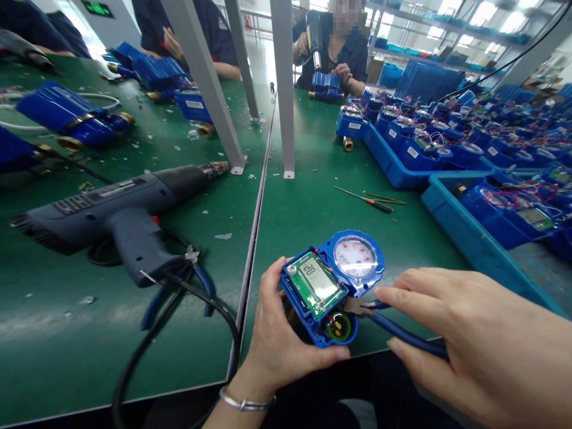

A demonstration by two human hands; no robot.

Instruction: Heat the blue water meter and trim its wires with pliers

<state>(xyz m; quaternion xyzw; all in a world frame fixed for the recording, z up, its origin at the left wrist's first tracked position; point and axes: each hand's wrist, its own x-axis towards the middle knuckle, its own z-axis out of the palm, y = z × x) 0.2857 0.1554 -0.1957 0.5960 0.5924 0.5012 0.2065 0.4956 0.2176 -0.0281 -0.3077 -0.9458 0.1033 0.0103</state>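
Note:
My left hand [277,342] grips a blue water meter [333,286] from below, at the near edge of the green bench. The meter's housing is open and shows a green circuit board with a small display and a round white dial. My right hand [473,345] holds blue-handled pliers [393,328], whose metal jaws reach into the meter beside the circuit board.
A grey heat gun [116,211] with a black cable lies at the left, with blue-handled pliers [179,292] under it. Blue trays [465,232] of meters fill the right. A screwdriver [364,198] lies mid-bench. Grey posts [286,89] stand behind. Other people work at the far side.

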